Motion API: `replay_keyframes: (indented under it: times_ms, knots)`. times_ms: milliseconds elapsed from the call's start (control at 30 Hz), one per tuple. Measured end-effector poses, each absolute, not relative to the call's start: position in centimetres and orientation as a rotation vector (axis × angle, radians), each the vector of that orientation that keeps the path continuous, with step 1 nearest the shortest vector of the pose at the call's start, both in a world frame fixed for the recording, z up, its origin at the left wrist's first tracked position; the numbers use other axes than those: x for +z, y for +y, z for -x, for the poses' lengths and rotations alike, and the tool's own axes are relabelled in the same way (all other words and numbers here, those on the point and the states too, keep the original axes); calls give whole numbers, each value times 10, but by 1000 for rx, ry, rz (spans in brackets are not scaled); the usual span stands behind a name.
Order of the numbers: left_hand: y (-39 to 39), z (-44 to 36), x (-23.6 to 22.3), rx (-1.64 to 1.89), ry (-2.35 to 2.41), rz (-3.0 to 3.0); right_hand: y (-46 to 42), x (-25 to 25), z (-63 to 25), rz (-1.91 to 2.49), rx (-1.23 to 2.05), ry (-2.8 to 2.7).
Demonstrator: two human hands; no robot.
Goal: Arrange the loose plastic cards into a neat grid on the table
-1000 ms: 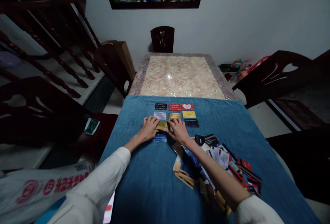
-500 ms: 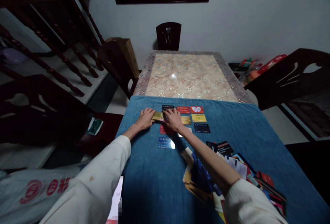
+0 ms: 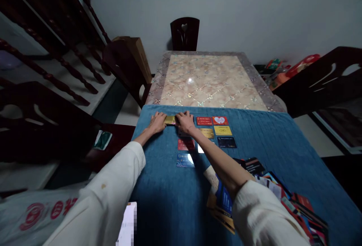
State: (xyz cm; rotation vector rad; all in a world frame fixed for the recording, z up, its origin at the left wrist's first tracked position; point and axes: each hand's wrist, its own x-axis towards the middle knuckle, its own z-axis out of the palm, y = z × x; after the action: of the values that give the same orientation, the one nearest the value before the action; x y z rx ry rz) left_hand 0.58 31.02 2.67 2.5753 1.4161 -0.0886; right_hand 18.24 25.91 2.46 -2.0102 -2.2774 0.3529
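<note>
A gold card (image 3: 169, 120) lies at the far left of the laid-out cards, its ends gripped by both hands. My left hand (image 3: 157, 122) closes its fingertips on the card's left end. My right hand (image 3: 185, 122) holds the right end and covers much of a dark card beneath. To the right are a red card (image 3: 204, 120), a heart card (image 3: 220, 120), a gold card (image 3: 206, 133), a yellow card (image 3: 222, 130) and a black card (image 3: 226, 142). Nearer me lie a red card (image 3: 186, 144), a blue card (image 3: 185, 160) and a partly hidden white card (image 3: 201, 148).
A loose pile of cards (image 3: 299, 204) spreads over the blue cloth (image 3: 161, 189) at right, partly under my right forearm. A phone (image 3: 128, 223) lies by my left sleeve. Beyond the cloth is the patterned tabletop (image 3: 203, 76). Chairs (image 3: 185, 33) stand around it.
Both hands have moved the gold card away from me, up to the level of the farthest row. My view has shifted slightly. The other laid-out cards stay in place.
</note>
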Motion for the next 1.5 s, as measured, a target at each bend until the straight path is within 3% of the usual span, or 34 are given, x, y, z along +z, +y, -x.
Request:
replay_keyframes:
  times_ms: [1033, 1500]
  knots:
    - [331, -32, 37, -462, 1489, -2619, 272, 21, -173, 2110, 223, -2291]
    - [264, -97, 57, 111, 1274, -2835, 173, 35, -237, 2069, 65, -2078]
